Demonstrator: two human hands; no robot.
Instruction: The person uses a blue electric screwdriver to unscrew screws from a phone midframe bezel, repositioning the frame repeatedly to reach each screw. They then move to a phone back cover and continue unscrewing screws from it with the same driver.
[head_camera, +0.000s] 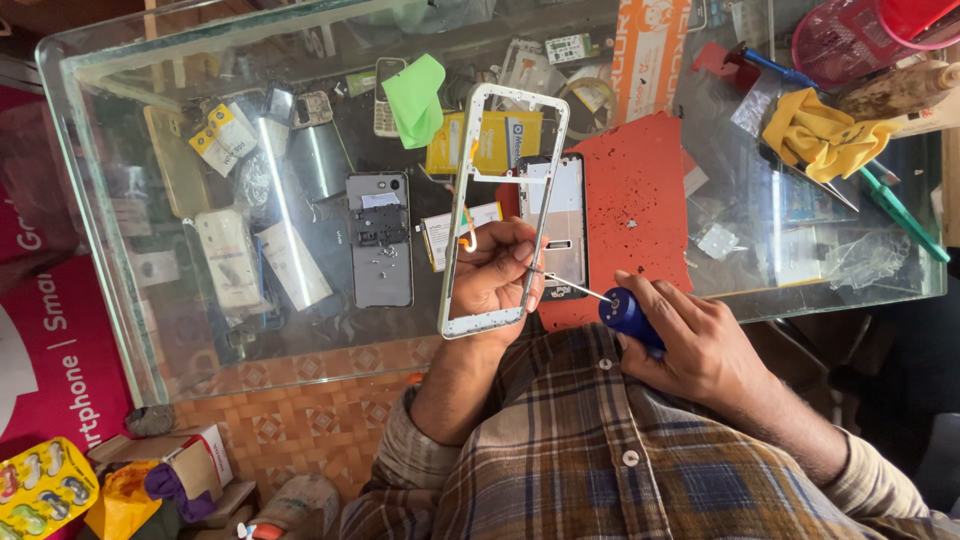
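White phone frame (500, 200) is gripped at its lower edge by closed left hand (492, 275), held above the glass counter (120, 300), while blue-handled screwdriver (625, 312) is clenched in right hand (700, 350), tip set against frame edge.

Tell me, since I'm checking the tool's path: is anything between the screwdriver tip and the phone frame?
Nothing visible does. The right hand holds the blue-handled screwdriver, and its thin shaft runs straight to the edge of the white phone frame, which the left hand grips right at that spot.
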